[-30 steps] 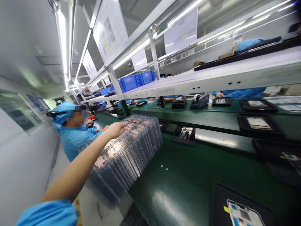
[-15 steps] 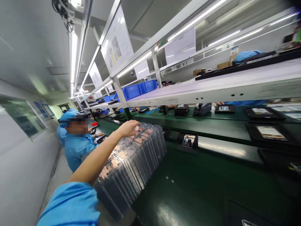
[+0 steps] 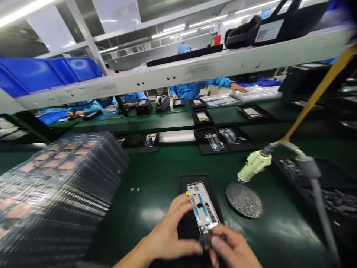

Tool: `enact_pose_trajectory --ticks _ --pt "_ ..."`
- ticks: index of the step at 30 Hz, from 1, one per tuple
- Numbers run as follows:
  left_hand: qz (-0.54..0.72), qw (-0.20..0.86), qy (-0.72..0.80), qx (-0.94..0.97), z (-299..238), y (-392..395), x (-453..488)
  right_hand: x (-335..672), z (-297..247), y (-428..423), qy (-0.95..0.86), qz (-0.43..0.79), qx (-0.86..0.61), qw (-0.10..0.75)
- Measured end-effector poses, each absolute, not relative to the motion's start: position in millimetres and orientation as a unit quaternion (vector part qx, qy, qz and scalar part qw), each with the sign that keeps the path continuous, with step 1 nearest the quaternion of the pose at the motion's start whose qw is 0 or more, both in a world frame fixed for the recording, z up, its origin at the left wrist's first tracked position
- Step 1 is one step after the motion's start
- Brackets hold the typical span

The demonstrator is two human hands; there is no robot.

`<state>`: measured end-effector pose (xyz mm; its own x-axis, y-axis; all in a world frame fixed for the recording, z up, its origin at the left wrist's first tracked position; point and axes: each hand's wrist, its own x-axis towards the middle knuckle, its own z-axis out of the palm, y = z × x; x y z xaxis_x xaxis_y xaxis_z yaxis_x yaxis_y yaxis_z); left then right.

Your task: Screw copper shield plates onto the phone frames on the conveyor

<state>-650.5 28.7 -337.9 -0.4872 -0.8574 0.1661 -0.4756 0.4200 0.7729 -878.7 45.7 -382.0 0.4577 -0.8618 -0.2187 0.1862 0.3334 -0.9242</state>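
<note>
A phone frame (image 3: 203,208) with blue strips lies in a black tray (image 3: 192,179) on the green bench in front of me. My left hand (image 3: 170,232) grips the frame's left edge, fingers curled and thumb stretched under its near end. My right hand (image 3: 232,247) is at the bottom edge of the picture. Its fingers pinch together on a small dark piece (image 3: 206,239) at the frame's near end, which is too blurred to name.
A tall leaning stack of clear blister trays (image 3: 58,178) fills the left. A round dish of small screws (image 3: 244,199) sits right of the tray, with a pale green driver (image 3: 254,166) hanging over it. Black trays with phone parts (image 3: 216,140) line the conveyor. Co-workers in blue (image 3: 195,89) work opposite.
My view has swung right from the blister stack to the bench in front. My left hand left the top of the stack and now holds the phone frame; my right hand has come into view.
</note>
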Motion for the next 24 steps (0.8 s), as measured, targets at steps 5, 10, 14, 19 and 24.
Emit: enact_pose_trajectory --ticks 5,10,14,19,24 --pt "-0.240 0.073 -0.743 0.621 -362.9 -4.7 -684.9 -919.1 -388.9 3.0 0.537 -0.509 -0.383 0.552" --pt "-0.208 0.069 -0.805 0.551 -381.0 14.6 -676.9 -914.1 -385.3 -27.9 0.545 -0.522 -0.417 0.507" --pt "-0.124 0.136 -0.820 0.542 -380.1 -2.0 -673.5 -898.0 -378.0 -56.9 0.524 -0.481 -0.557 0.429" --pt "-0.086 0.136 -0.814 0.558 -374.1 -73.5 -685.8 -889.3 -372.9 -80.7 0.497 -0.461 -0.624 0.389" --pt "-0.086 0.157 -0.823 0.539 -379.9 -85.7 -680.0 -891.8 -376.0 -80.9 0.508 -0.380 -0.657 0.408"
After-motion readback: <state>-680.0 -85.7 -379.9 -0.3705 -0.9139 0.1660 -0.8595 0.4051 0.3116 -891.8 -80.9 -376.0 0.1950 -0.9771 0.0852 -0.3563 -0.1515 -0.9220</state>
